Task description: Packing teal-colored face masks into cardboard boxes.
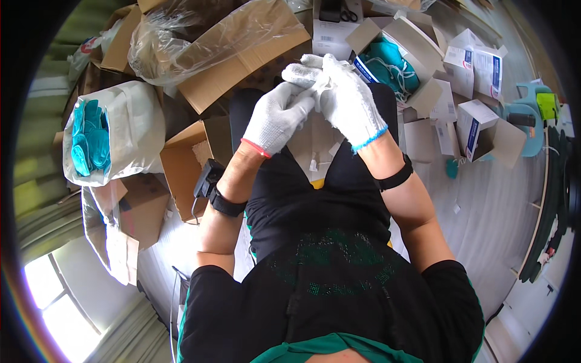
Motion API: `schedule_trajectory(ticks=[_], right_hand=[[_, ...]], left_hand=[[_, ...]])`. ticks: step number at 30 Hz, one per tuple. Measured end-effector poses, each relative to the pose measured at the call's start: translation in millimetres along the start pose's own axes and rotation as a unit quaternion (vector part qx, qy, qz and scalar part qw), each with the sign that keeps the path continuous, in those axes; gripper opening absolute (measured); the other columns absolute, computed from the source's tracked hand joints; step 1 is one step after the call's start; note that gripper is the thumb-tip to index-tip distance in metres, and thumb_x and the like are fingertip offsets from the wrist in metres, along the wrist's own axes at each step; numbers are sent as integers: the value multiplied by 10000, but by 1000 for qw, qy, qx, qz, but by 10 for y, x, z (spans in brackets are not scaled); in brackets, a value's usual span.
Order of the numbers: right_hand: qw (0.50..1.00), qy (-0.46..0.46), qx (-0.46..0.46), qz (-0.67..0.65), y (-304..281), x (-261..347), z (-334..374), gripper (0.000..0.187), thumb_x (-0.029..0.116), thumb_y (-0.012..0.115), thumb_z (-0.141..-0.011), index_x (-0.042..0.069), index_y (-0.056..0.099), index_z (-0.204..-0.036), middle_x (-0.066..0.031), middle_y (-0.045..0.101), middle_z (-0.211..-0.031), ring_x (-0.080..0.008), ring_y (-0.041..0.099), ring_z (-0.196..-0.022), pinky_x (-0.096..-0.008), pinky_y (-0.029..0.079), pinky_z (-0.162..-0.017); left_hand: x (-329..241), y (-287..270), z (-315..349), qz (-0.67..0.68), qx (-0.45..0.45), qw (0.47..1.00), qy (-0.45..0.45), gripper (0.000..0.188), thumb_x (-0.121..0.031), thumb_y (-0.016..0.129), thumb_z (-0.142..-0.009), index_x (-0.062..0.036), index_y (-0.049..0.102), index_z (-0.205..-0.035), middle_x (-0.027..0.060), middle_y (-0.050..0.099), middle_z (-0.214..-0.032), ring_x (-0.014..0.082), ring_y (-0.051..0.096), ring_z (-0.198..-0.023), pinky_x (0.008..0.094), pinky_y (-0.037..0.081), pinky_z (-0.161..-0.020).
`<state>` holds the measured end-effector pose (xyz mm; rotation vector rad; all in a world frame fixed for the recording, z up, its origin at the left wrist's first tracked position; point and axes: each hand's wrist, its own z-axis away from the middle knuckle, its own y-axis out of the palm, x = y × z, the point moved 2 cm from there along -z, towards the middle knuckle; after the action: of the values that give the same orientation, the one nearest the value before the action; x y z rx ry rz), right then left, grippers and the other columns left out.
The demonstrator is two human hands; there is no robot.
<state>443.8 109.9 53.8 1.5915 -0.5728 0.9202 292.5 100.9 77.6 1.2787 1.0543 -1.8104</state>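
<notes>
Both hands wear white knit gloves and meet in front of me, above my knees. My left hand (pixel 275 118), in a red-edged glove, has its fingers closed against the fingers of my right hand. My right hand (pixel 352 103), its glove edged in blue, is bent inward with its fingers pressed together. A whitish, thin, crumpled piece (pixel 324 83) shows between the fingertips. It blends with the gloves, so its kind is unclear. To the right of the hands stands an open white box (pixel 423 51) holding teal folded fabric items with white cords (pixel 392 65).
A white bag (pixel 139 130) at the left holds teal gloves (pixel 91 139). A large cardboard box (pixel 242 63) with clear plastic film lies ahead. Several small white boxes (pixel 478 124) lie at the right near a light-blue stool (pixel 529 115). Scissors (pixel 348 14) rest at the far edge.
</notes>
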Motion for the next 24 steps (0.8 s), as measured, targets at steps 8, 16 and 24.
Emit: schedule_trajectory(ticks=[8,16,24], right_hand=[[956,50,-61,-281,58,-58,-6,401,227,400,-1023,-57,440,-1303,-206,580,-1268,-280,585,-1159,-346,457,-999],[954,79,-75,-279,30,-163,76,469,308,345,-1034,-32,406,-1351,-177,527,-1353,-256,522,-1246,-330,395,-1067],[908,82,-123,-393,-531,-314,-32,302,245,402,-1011,6,506,-1164,-214,601,-1154,-385,556,-1146,-548,457,-973]], left_hand=[[30,171,4,-73,-154,984,60,199,-158,540,-955,-3,622,-1049,10,593,-672,48,522,-580,222,440,-548],[243,346,-139,-239,-112,962,66,243,-189,565,-933,-24,565,-1111,241,663,-924,399,651,-884,421,522,-723],[263,284,86,61,84,994,25,329,-330,460,-1012,-22,565,-960,1,531,-708,73,528,-599,225,424,-544]])
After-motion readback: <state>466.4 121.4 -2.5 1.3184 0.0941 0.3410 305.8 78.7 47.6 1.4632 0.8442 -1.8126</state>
